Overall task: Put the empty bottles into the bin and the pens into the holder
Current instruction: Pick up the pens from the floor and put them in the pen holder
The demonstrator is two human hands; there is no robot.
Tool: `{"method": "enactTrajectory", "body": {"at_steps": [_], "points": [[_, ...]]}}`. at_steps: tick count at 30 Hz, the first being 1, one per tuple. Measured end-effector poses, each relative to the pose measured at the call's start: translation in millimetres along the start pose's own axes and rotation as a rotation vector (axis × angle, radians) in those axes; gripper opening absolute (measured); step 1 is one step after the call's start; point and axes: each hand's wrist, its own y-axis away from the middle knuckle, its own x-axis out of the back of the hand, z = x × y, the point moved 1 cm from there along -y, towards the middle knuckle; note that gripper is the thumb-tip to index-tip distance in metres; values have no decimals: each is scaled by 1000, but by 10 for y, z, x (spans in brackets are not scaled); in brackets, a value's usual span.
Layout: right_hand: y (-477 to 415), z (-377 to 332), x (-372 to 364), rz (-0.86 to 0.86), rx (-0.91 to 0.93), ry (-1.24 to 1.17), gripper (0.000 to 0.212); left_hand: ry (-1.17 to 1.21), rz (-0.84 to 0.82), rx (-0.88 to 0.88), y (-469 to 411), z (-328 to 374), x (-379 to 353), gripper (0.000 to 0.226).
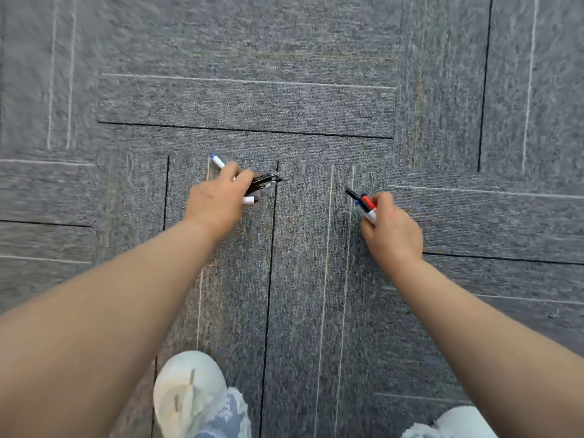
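Above the grey carpet floor (300,102), 2 bare arms reach forward and down, each hand full of pens. On the left, the left hand (218,200) has its fingers (243,181) curled closed around a bundle of pens (264,181): black tips stick out to the right of the knuckles, a white barrel end shows just below them, and a white pen with a blue cap (217,160) pokes out at the far side of the hand. To the right, well apart from it, the right hand (393,230) grips a second cluster of pens (366,205) in closed fingers, with a black tip, a red cap and a white barrel pointing up and to the left. Both bundles are held clear of the floor. Near the bottom edge, 2 light shoes (189,396) stand on the carpet.
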Motion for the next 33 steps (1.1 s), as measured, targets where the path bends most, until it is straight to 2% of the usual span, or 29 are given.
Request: {"method": "enactTrajectory", "body": {"at_steps": [2,5,12,16,19,25,30,33], "points": [[12,-98,-37,-18,53,3,34,-23,-15,41,-67,-83,3,35],[18,-182,-76,-23,124,7,26,-67,-40,36,-162,-153,13,48],[120,-145,-69,-9,179,-45,23,-94,-40,7,-172,-103,-64,23],[309,-89,-79,-20,169,-58,21,55,-40,-26,52,158,-80,16],[495,-26,-87,-45,93,-194,19,119,-32,-59,235,431,-78,18],[969,242,-24,18,-3,-258,15,333,36,40,670,888,25,26],[1546,406,252,38,-100,-222,37,661,70,76,1239,1137,244,26],[2037,400,604,65,-147,-203,47,782,83,75,1816,1268,588,23]]}}
